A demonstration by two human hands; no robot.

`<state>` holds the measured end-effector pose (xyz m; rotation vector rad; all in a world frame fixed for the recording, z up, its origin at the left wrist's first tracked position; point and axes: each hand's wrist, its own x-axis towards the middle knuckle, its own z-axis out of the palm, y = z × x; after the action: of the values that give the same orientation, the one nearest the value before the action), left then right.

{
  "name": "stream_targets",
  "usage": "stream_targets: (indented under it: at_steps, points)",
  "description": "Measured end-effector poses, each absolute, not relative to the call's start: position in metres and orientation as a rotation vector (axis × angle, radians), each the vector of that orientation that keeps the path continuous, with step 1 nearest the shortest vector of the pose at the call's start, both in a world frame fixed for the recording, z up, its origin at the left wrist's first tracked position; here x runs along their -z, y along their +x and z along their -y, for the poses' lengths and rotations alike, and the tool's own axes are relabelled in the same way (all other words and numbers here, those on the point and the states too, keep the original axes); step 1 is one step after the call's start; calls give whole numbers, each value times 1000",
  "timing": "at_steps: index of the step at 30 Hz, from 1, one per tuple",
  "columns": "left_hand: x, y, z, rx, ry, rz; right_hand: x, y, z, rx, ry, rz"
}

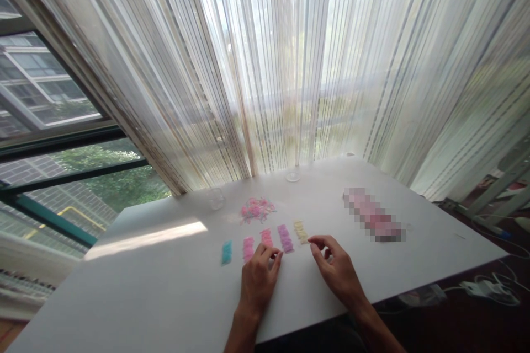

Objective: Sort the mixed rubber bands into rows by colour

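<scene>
Left fingers (276, 265) curl beside the purple strip (285, 239), right ones pinch near the yellow (300, 231), perhaps for straightening; grip unclear.

The tabletop (165, 292) is smooth and pale, with a soft, low sheen. On it, the teal row (226, 252), pink row (248, 249), coral row (266, 238), purple row (285, 239) and yellow row (301, 231), 5 in all, look like plastic, as does the loose heap (257, 210); their fine texture is too small to tell. The cup (216, 199) and shallow dish (292, 177) are clear and glossy, glass or plastic. The curtain (273, 66) is sheer, striped cloth. Pixelation hides the pink item's (372, 215) finish. The power strip (486, 289) looks like smooth white plastic.
</scene>
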<state>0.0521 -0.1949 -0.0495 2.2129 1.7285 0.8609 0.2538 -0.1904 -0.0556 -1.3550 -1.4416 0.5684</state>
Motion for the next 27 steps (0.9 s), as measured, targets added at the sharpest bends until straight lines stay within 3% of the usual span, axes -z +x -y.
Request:
stream_targets:
  at_steps: [6, 12, 18, 27]
  points:
    - [23, 18, 176, -810, 2284, -1750, 31, 291, 146, -680, -1342, 1773]
    - [-1, -36, 95, -454, 2363, -1770, 23, 292, 62, -732, -1300, 1899]
    - [27, -28, 32, -357, 2334, -1911, 42, 271, 9, -673, -1351, 1781]
    - [63, 13, 20, -445, 2476, -1769, 63, 270, 14, -599, -1270, 1754]
